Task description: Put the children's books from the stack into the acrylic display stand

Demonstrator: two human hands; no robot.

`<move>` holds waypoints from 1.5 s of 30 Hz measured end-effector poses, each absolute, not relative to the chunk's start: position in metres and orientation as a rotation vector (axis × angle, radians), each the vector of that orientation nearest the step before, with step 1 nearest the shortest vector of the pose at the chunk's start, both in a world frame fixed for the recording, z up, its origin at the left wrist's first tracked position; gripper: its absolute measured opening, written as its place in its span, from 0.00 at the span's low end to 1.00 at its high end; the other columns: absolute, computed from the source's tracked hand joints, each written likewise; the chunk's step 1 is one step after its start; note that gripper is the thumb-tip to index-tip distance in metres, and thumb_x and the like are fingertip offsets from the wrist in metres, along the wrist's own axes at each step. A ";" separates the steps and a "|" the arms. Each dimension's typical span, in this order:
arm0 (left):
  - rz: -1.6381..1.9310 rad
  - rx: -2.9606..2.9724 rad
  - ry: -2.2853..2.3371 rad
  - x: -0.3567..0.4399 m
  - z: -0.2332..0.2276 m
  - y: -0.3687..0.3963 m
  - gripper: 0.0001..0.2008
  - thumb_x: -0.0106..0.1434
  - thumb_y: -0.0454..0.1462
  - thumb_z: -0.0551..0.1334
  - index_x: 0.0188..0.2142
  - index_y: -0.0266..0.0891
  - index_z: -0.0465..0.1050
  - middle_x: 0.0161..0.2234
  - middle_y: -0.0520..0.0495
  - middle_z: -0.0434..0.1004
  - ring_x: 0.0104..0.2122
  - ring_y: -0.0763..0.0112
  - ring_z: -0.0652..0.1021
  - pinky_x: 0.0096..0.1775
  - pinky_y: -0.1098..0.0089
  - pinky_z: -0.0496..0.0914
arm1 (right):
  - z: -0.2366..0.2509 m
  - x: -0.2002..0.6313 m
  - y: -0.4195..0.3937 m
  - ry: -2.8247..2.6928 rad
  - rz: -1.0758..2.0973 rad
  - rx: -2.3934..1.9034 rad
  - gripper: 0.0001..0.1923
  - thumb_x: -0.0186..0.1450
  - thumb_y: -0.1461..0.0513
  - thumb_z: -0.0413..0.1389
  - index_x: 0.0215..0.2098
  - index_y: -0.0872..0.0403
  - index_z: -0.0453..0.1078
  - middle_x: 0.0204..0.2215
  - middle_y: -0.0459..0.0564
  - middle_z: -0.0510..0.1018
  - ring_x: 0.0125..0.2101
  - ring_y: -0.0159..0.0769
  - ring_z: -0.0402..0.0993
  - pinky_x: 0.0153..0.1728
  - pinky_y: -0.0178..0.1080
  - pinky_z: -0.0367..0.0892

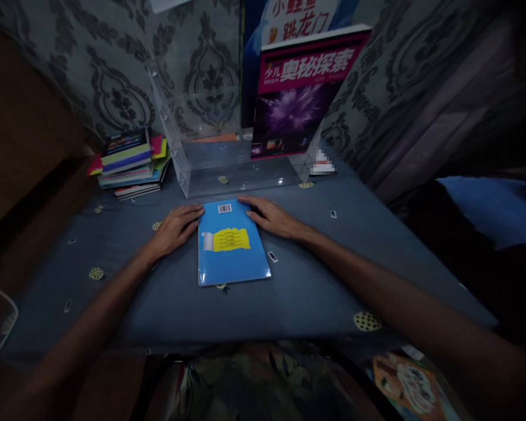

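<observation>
The far edge of the blue book point(232, 245) lies under the fingers point(191, 211) of the left hand point(175, 229) and those of the right hand point(269, 217), and its yellow label is too small to read. A patch point(323, 162) beside the clear stand point(228, 158) is blurred out, and the poster point(302, 17) behind the magenta book point(300, 93) is cut off by the top edge. The stacked books point(129, 164) show no readable titles, the room on the right falls into darkness, and a colourful book point(409, 389) at the bottom edge is only partly in view.

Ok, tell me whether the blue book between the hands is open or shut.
Shut. The blue book lies flat on the table, back cover with barcode up, no pages showing; left hand and right hand touch its far corners.
</observation>
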State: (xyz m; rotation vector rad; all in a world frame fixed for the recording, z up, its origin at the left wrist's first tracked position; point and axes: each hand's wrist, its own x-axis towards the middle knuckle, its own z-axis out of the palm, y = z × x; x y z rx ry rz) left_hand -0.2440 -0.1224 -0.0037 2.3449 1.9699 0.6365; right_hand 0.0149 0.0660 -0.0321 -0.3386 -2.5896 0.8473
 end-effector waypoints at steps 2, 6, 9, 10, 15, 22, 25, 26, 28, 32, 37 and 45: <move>0.637 2.379 1.911 -0.240 -0.001 -0.129 0.21 0.73 0.44 0.51 0.58 0.39 0.72 0.58 0.39 0.74 0.59 0.56 0.73 0.59 0.51 0.67 | -0.034 0.014 0.066 -2.590 0.833 -0.340 0.26 0.73 0.55 0.46 0.66 0.55 0.60 0.64 0.58 0.67 0.63 0.48 0.64 0.63 0.58 0.59; 0.677 2.439 1.820 -0.230 0.003 -0.148 0.18 0.73 0.41 0.53 0.56 0.41 0.74 0.56 0.40 0.77 0.57 0.57 0.75 0.56 0.51 0.69 | -0.036 0.014 0.066 -2.598 0.806 -0.338 0.26 0.73 0.55 0.46 0.67 0.51 0.59 0.65 0.56 0.67 0.64 0.48 0.63 0.63 0.59 0.58; 0.739 2.479 1.741 -0.221 0.004 -0.165 0.16 0.73 0.38 0.55 0.57 0.43 0.73 0.54 0.41 0.78 0.57 0.58 0.76 0.55 0.53 0.70 | -0.036 0.014 0.066 -2.614 0.790 -0.348 0.26 0.73 0.55 0.45 0.68 0.52 0.58 0.66 0.56 0.65 0.65 0.48 0.62 0.64 0.59 0.57; 0.751 2.490 1.711 -0.217 0.004 -0.171 0.17 0.72 0.37 0.55 0.57 0.43 0.73 0.54 0.40 0.78 0.57 0.58 0.76 0.55 0.53 0.70 | -0.037 0.014 0.066 -2.620 0.785 -0.349 0.26 0.73 0.55 0.45 0.68 0.52 0.58 0.66 0.56 0.65 0.65 0.48 0.61 0.64 0.58 0.57; 0.770 2.492 1.594 -0.197 0.006 -0.200 0.19 0.72 0.34 0.56 0.60 0.47 0.69 0.57 0.42 0.76 0.59 0.60 0.74 0.59 0.53 0.66 | -0.038 0.014 0.067 -2.621 0.760 -0.324 0.25 0.74 0.55 0.45 0.68 0.48 0.57 0.66 0.54 0.65 0.65 0.47 0.61 0.63 0.60 0.58; 0.693 2.554 1.501 -0.168 0.012 -0.223 0.21 0.71 0.31 0.57 0.61 0.43 0.66 0.56 0.43 0.77 0.59 0.63 0.73 0.61 0.53 0.65 | -0.032 0.013 0.060 -2.660 0.720 -0.290 0.27 0.72 0.53 0.47 0.66 0.53 0.60 0.66 0.56 0.65 0.68 0.48 0.56 0.65 0.60 0.54; 0.603 2.598 1.493 -0.160 0.016 -0.220 0.21 0.71 0.32 0.56 0.62 0.41 0.65 0.57 0.43 0.76 0.59 0.64 0.73 0.62 0.54 0.63 | -0.031 0.013 0.058 -2.668 0.707 -0.304 0.27 0.72 0.53 0.47 0.65 0.55 0.61 0.66 0.58 0.64 0.68 0.47 0.55 0.66 0.58 0.54; 0.574 2.617 1.487 -0.156 0.017 -0.217 0.21 0.72 0.33 0.56 0.63 0.41 0.65 0.57 0.43 0.76 0.59 0.65 0.73 0.62 0.54 0.63 | -0.031 0.013 0.057 -2.667 0.702 -0.308 0.27 0.72 0.53 0.47 0.65 0.55 0.61 0.66 0.58 0.64 0.68 0.47 0.56 0.66 0.58 0.54; 0.513 2.658 1.471 -0.148 0.019 -0.209 0.20 0.73 0.34 0.55 0.63 0.40 0.64 0.58 0.43 0.75 0.59 0.64 0.73 0.63 0.55 0.62 | -0.032 0.013 0.057 -2.662 0.691 -0.309 0.27 0.72 0.53 0.47 0.65 0.55 0.62 0.66 0.57 0.65 0.68 0.47 0.56 0.66 0.57 0.54; 0.372 2.688 1.440 -0.129 0.017 -0.190 0.21 0.74 0.39 0.52 0.64 0.39 0.63 0.61 0.42 0.72 0.62 0.62 0.70 0.63 0.54 0.60 | -0.033 0.013 0.056 -2.663 0.673 -0.290 0.26 0.72 0.53 0.46 0.65 0.53 0.62 0.66 0.56 0.65 0.68 0.46 0.56 0.66 0.58 0.53; 0.229 2.627 1.614 -0.127 0.011 -0.179 0.26 0.72 0.49 0.54 0.66 0.47 0.60 0.67 0.41 0.62 0.68 0.53 0.60 0.66 0.41 0.49 | -0.033 0.012 0.057 -2.675 0.646 -0.296 0.25 0.73 0.54 0.46 0.65 0.52 0.62 0.66 0.55 0.64 0.68 0.44 0.56 0.66 0.58 0.53; 0.160 2.550 1.778 -0.138 0.006 -0.226 0.48 0.61 0.59 0.62 0.72 0.47 0.43 0.72 0.34 0.41 0.71 0.39 0.44 0.63 0.38 0.56 | -0.027 0.031 0.026 -2.706 0.647 -0.296 0.27 0.73 0.52 0.47 0.66 0.54 0.62 0.67 0.59 0.62 0.68 0.47 0.54 0.67 0.59 0.51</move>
